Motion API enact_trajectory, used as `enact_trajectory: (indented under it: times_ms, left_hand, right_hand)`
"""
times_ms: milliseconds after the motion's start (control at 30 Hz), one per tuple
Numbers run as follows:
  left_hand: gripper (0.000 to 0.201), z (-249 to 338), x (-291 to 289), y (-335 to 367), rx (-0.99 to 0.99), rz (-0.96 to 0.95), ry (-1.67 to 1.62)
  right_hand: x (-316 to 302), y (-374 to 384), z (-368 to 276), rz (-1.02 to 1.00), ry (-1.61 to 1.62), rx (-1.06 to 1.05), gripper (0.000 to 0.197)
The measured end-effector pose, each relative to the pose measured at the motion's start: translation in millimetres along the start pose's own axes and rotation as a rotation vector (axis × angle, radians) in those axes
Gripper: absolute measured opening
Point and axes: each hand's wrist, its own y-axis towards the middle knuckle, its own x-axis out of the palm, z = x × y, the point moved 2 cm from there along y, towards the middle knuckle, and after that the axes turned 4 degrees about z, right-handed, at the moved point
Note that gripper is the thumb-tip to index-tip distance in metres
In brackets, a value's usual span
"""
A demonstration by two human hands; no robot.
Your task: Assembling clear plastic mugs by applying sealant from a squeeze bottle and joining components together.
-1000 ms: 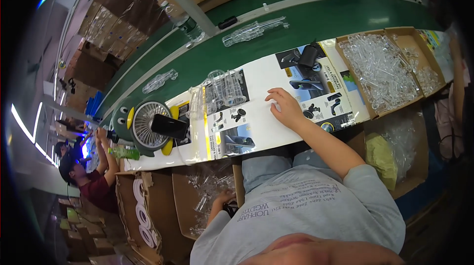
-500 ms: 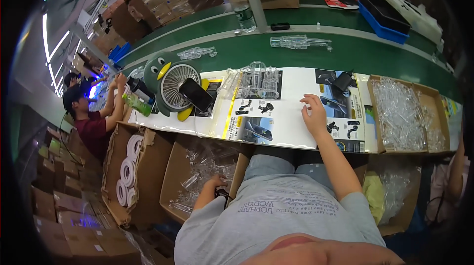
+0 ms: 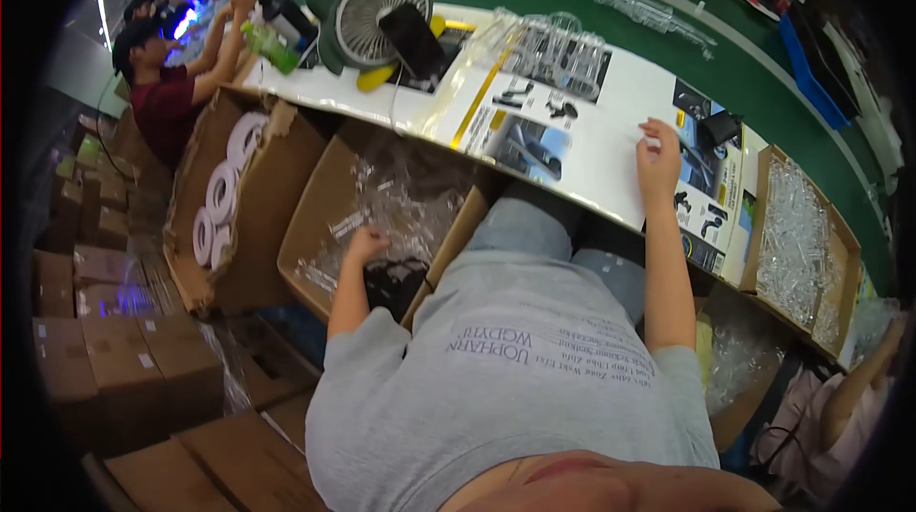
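My left hand [image 3: 367,243] is inside a cardboard box [image 3: 303,211] of clear plastic parts [image 3: 405,189], left of my lap. Its fingers are curled together, and whatever they hold is too small or hidden to make out. A dark, crumpled thing [image 3: 394,285] lies beside that hand. On the white printed sheet [image 3: 611,154] covering the table edge rests my right hand [image 3: 658,154], loosely bent, its fingers apart and nothing in them. Several clear plastic pieces [image 3: 558,54] stand grouped on the sheet, left of the right hand. A black block-shaped object [image 3: 718,130] sits to its right.
A penguin-shaped fan [image 3: 380,20] with a phone [image 3: 413,42] against it stands at the left. Beside the box, another carton [image 3: 272,164] holds white rolls [image 3: 221,189]. At right is a tray [image 3: 763,226] of clear parts. Co-workers [image 3: 162,92] sit at both sides.
The whole view has swung and tilted. My left hand has shifted within the box, exposing more of the dark thing beside it. My right hand stays on the sheet, its fingers slightly more bent.
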Motion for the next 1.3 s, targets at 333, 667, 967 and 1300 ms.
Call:
enact_trajectory:
  times_ms: [333, 667, 967, 1300]
  left_hand:
    - [0.023, 47.0, -31.2, -2.8, -0.053, -0.046, -0.373]
    - [0.033, 26.1, -60.7, 10.5, 0.040, -0.072, -1.228]
    - [0.025, 75.9, -67.7, -14.1, 0.179, -0.166, -1.787]
    - [0.029, 147.0, -66.4, -23.4, 0.487, -0.870, -1.994]
  right_hand:
    - [-44.2, -38.9, -6.6, -0.028, -0.378, -0.069, 0.031]
    - [-17.2, -65.5, -5.5, -0.021, -0.630, -0.110, 0.029]
    - [-18.1, -71.7, -3.8, -0.072, -0.655, -0.106, 0.028]
    - [-15.4, -63.9, -13.4, -0.068, -0.666, -0.145, 0.026]
